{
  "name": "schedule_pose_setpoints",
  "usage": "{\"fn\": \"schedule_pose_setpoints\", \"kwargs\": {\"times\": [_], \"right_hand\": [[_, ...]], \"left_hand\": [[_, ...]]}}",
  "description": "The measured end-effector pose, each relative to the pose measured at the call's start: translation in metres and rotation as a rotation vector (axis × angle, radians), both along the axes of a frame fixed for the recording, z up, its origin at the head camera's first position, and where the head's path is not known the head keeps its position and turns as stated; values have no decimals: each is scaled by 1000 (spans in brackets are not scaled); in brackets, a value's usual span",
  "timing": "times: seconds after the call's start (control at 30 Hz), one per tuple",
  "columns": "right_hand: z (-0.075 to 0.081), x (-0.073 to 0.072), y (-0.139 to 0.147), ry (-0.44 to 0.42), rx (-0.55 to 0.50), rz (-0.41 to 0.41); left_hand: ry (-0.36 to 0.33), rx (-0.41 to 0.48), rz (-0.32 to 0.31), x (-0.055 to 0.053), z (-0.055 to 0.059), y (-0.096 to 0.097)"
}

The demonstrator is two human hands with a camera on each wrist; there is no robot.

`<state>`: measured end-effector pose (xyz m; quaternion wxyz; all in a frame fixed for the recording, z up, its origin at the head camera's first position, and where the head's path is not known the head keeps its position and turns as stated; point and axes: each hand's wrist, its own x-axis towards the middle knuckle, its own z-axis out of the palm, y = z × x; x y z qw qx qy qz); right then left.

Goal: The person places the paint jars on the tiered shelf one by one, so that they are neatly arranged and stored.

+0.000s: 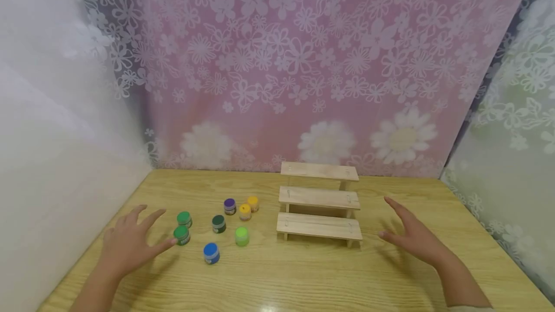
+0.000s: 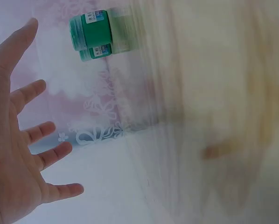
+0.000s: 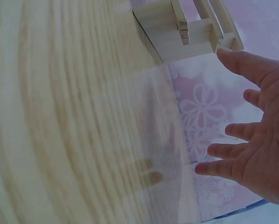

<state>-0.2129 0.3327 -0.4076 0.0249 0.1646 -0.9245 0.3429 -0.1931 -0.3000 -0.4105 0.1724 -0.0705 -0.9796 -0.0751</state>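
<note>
My left hand [image 1: 130,243] hovers over the table's left side with fingers spread and nothing in it. Just right of its thumb stand two green-lidded paint jars, the nearer jar [image 1: 181,235] and the farther jar [image 1: 184,219]; both show in the left wrist view too. My right hand [image 1: 414,237] is held above the table's right side, fingers extended and holding nothing. It is nearest to a three-step wooden stand [image 1: 318,226], whose side shows past the thumb in the right wrist view.
Between the left hand and the stand are a blue jar [image 1: 211,253], a light green jar [image 1: 242,236], a dark green jar [image 1: 218,224], a purple jar [image 1: 230,206] and two yellow jars [image 1: 244,212]. A flowered curtain [image 1: 269,85] hangs behind the wooden table [image 1: 269,283].
</note>
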Motion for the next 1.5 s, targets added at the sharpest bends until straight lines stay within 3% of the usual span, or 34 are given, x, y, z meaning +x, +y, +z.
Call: {"fn": "schedule_pose_setpoints", "kwargs": {"times": [0.27,0.4,0.6,0.83,1.13,1.3,1.5], "right_hand": [[-4,-7,-9,-98,-97,31],[-6,-11,-13,-133,-142,21],[-11,-17,-14,-246,-315,38],[-18,-23,-18,-321,-387,99],[-27,-25,-22,-352,-414,169],[-30,-25,-25,-382,-443,172],[-29,-22,-25,-403,-483,164]], "left_hand": [[-72,89,-6,-2,0,4],[-71,167,-25,-6,1,6],[-83,278,-83,-13,2,8],[-188,514,-158,-17,-2,8],[-308,690,-218,-22,-7,2],[-382,745,-221,-23,-9,1],[-418,753,-195,-25,-13,4]]}}
